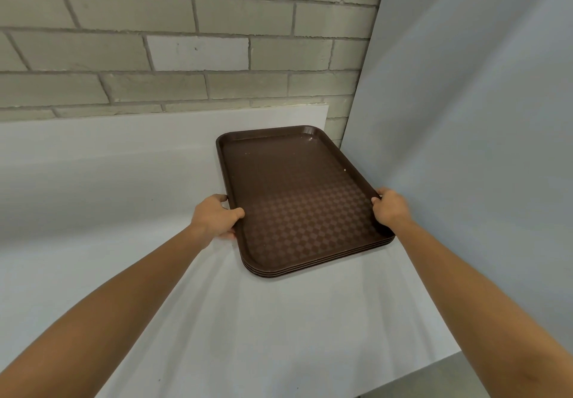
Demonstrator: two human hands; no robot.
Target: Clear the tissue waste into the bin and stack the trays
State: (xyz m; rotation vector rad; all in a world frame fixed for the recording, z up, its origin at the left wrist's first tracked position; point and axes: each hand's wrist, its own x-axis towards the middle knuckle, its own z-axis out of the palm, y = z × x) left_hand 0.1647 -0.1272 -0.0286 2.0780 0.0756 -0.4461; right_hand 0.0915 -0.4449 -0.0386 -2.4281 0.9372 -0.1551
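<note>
On the white table (pixel 248 320), head view, you are looking at the following.

Stack of trays (pixel 310 269): brown plastic, about four rims showing at the near corner, nested square. It is lying flat toward the far right of the table, near the brick wall (pixel 186 56) and just beside the grey panel (pixel 465 118).

Top tray (pixel 294 187): it is showing a checkered floor carrying a few pale specks.

Handling, as a judgement: the trays are looking stiff and light singly, somewhat heavier together. The smooth plastic is likely to slide tray on tray if you are tilting it. The raised rims on the two long sides are offering the surest hold, so you are well placed where you are.

Left hand (pixel 217 216): you are clamping the left long rim near its front end, thumb lying over the top edge and fingers curling down outside it. The arm is reaching forward, nearly straight.

Right hand (pixel 391 207): you are gripping the opposite rim at a matching spot, with your fingers wrapped over the edge. This arm is also stretching out.

Whether you are holding the top tray alone or the whole stack cannot be told.
</note>
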